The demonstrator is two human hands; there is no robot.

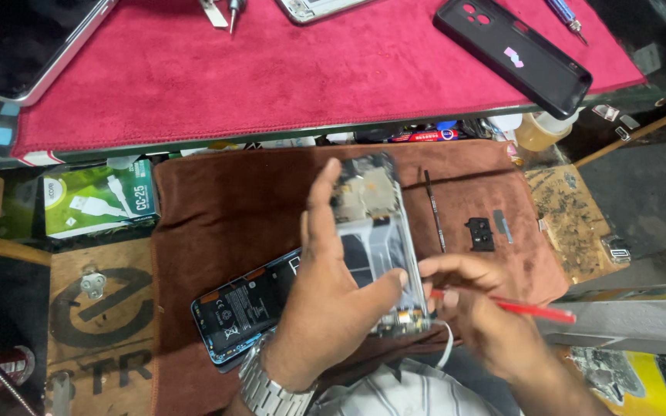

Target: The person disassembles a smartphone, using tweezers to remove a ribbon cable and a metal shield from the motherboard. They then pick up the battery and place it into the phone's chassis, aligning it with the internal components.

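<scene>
Opened smartphone frame [375, 231], grey metal with bare circuit board at its far end, held up on edge above the brown towel [217, 200], mid-picture. Left hand [325, 293] grips it from the left side: forefinger stretched along the far edge, thumb pressed on the near right edge, fingers closed round the frame; metal link watch [265, 389] on that wrist. Right hand [475, 304] just beside the frame's lower right corner, fingers pinched narrow round a thin red-handled tool [529, 310]; tool tip points toward the frame's bottom end, contact cannot be told. Under the left hand, flat on the towel, lies a second opened phone body [237, 308] with black battery and blue rim, partly hidden. Farther right on the towel: thin dark rod-shaped tool [434, 209], small black camera-module cover [479, 233], small grey strip beside it. Left of the towel, green and white cable box [98, 199]. Beyond, a raised shelf with red cloth [310, 69] carrying a black soft phone case [514, 52] at right, a silver-edged tablet [28, 42] at left, tweezers and a screwdriver near the top edge. Amber-filled plastic bottle [537, 131] below the shelf's right end.
</scene>
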